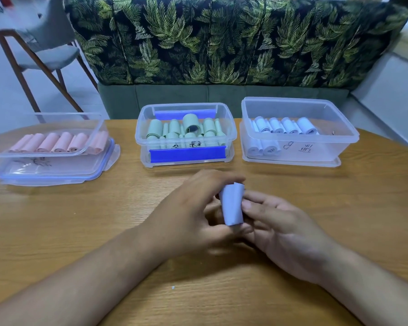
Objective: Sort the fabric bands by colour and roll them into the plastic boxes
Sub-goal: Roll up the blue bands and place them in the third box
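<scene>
I see a pale blue band (232, 205) rolled into a short, slightly tapered tube, standing nearly upright between both hands just above the table (80, 231), in front of the middle box (231, 128). Its surface looks matte and smooth, and its lower end shows a darker edge. My left hand (193, 208) curls over it from the left, fingertips at the top of the roll. My right hand (285, 231) presses its fingers against the roll's right side, so both hands grip it.

The three boxes are clear, soft-cornered plastic, set in a row at the far edge. The left box (21, 154) holds pink rolls (54, 142) lying side by side and sits on a blue-rimmed lid. The middle box holds green rolls (174, 128), mostly upright, and has blue clips. The right box (327, 149) holds pale blue rolls (290, 125) and has handwriting on its front. The tabletop is light wood with a fine grain
</scene>
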Tool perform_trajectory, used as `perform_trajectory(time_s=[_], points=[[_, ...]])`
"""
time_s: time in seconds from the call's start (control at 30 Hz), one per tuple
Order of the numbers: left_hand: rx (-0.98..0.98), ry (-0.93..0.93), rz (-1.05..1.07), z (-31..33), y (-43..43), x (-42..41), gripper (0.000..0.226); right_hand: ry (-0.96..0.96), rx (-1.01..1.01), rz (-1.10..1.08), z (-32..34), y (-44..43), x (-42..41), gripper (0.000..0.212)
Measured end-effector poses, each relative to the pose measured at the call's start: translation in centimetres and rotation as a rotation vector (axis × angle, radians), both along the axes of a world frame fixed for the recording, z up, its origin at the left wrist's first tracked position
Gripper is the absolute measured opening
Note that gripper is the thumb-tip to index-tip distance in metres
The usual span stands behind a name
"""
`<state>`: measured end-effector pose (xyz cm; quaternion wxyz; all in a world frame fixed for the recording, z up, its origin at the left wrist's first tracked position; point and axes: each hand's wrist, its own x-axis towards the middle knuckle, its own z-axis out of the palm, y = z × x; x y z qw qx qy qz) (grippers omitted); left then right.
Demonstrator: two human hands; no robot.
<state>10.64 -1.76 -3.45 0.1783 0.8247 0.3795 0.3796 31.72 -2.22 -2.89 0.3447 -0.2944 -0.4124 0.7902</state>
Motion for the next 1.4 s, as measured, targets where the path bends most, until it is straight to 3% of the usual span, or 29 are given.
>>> perform_trajectory(time_s=[0.47, 0.67, 0.77, 1.03, 1.2, 1.4], points=[[0.045, -0.022, 0.066, 0.19, -0.05, -0.27, 0.057, 0.049, -0.028, 0.007, -0.02, 0.07, 0.05, 0.054], [0.104, 0.084, 0.039, -0.19, 0.11, -0.17, 0.061, -0.128, 0.085, -0.050, 0.02, -0.07, -0.48, 0.036], [0.066, 0.054, -0.014, 0.09, -0.09, -0.05, 0.067, -0.176, 0.038, -0.088, -0.16, 0.04, -0.50, 0.043], [0.034, -0.027, 0.028, 0.48, -0.43, 0.01, 0.060, -0.100, -0.011, -0.046, 0.11, 0.22, -0.07, 0.038], [0.037, -0.001, -0.007, 0.58, -0.31, -0.16, 0.060, -0.152, -0.024, -0.070, 0.07, 0.51, -0.06, 0.048], [0.113, 0.035, 0.011, 0.08, -0.02, -0.15, 0.056, -0.134, 0.027, -0.085, 0.11, 0.57, -0.08, 0.029]])
